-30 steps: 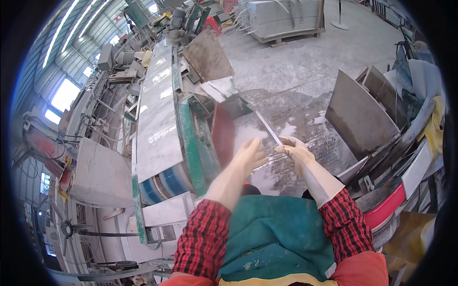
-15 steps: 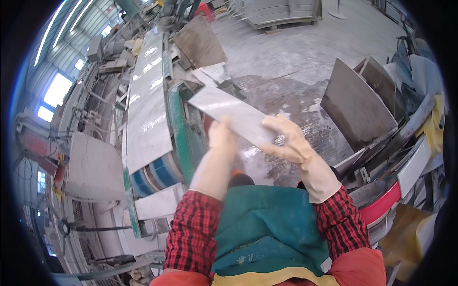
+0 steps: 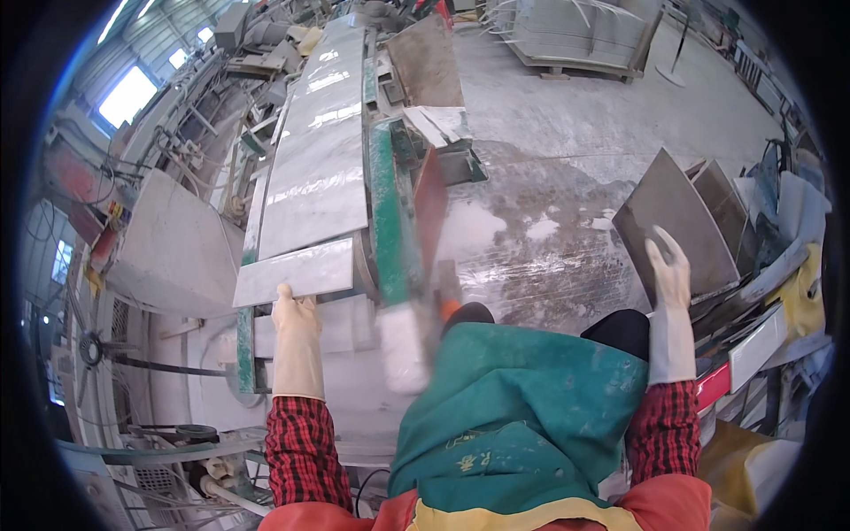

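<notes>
A pale rectangular stone slab lies crosswise at the near end of a conveyor table. My left hand, in a cream rubber glove, is closed on its near edge with the thumb on top; the other fingers are partly hidden. Beyond that piece, long wet slabs cover the table. Out to the right, my right hand, gloved the same way, holds nothing. Its fingers are parted, in front of a dark grey slab that leans there.
A green rail runs along the table's right side, with a reddish board beside it. Wet, white-stained floor lies between the table and the leaning slabs. A large pale crate stands at the back. To the left rises a dusty panel.
The slab has gone from in front of me, held in both hands, to the conveyor's end at the left. My right hand has let go and moved right. The view has shifted too.
</notes>
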Available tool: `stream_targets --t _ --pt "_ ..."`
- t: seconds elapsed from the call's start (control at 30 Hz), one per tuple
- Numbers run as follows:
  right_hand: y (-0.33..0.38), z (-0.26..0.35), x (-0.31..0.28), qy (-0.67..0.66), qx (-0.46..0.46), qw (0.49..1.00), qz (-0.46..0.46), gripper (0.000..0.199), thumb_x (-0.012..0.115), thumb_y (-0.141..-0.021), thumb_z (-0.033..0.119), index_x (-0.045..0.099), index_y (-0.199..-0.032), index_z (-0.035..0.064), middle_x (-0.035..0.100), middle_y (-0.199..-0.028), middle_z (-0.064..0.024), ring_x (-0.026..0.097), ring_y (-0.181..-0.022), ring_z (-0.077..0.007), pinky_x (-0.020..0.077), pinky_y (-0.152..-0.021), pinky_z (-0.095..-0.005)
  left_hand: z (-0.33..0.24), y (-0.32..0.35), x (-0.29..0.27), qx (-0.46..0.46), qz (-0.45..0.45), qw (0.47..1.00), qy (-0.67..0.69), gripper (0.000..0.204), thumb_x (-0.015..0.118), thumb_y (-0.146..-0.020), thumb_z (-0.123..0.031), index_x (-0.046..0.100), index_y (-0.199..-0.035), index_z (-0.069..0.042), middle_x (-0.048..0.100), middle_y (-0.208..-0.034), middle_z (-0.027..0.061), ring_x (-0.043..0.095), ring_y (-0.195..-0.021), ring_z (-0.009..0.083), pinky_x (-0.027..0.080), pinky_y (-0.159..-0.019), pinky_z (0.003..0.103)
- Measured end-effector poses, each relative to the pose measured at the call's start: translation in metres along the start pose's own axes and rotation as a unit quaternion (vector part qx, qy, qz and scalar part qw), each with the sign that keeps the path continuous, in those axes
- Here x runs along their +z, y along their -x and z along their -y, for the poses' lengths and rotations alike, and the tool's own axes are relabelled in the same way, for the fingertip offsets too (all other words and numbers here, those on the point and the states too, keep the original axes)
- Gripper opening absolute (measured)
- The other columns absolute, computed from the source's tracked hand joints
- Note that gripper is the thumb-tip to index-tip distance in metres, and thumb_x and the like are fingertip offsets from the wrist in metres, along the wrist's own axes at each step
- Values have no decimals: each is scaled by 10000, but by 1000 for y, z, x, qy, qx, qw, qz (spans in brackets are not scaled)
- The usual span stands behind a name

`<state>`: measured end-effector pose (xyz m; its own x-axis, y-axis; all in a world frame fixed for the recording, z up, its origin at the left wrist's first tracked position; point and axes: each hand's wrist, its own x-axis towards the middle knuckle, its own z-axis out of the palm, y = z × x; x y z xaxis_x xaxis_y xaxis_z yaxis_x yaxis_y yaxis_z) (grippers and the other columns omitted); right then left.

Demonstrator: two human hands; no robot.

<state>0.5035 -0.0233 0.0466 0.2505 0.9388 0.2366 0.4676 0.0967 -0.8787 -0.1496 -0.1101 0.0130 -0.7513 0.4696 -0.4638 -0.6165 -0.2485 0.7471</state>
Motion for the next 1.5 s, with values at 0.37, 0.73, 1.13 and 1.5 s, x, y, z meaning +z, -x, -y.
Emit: stream_targets --t 0.37,0.73,1.13,1.5 --pt "118 -115 -247 620 106 771 -100 680 595 -901 467 422 -1428 74 455 -1435 -154 415 -1323 -330 315 -1107 -423 44 -14 5 -24 -3 999 49 257 522 -973 -146 491 -1201 -31 602 -1168 120 638 -1005 266 592 -789 353" --pt "144 -118 -219 626 124 757 -143 632 594 -918 415 441 -1417 58 453 -1448 -155 397 -1340 -324 291 -1126 -407 44 -32 24 -33 -19 997 68 354 515 -940 -68 417 -1280 -78 550 -1238 140 606 -1065 316 584 -808 429" --pt "154 -108 -208 625 96 762 -140 615 632 -899 352 451 -1394 35 471 -1423 -177 418 -1320 -335 313 -1115 -414 50 -34 29 -14 -28 999 18 266 504 -980 -177 504 -1168 12 624 -1110 105 669 -896 233 567 -559 255" --pt "157 -89 -188 631 110 756 -130 634 640 -890 345 437 -1406 38 460 -1435 -172 404 -1332 -333 310 -1118 -417 43 -22 36 -11 -19 1000 21 314 518 -991 -180 441 -1242 -6 591 -1165 125 644 -1008 260 605 -760 337"
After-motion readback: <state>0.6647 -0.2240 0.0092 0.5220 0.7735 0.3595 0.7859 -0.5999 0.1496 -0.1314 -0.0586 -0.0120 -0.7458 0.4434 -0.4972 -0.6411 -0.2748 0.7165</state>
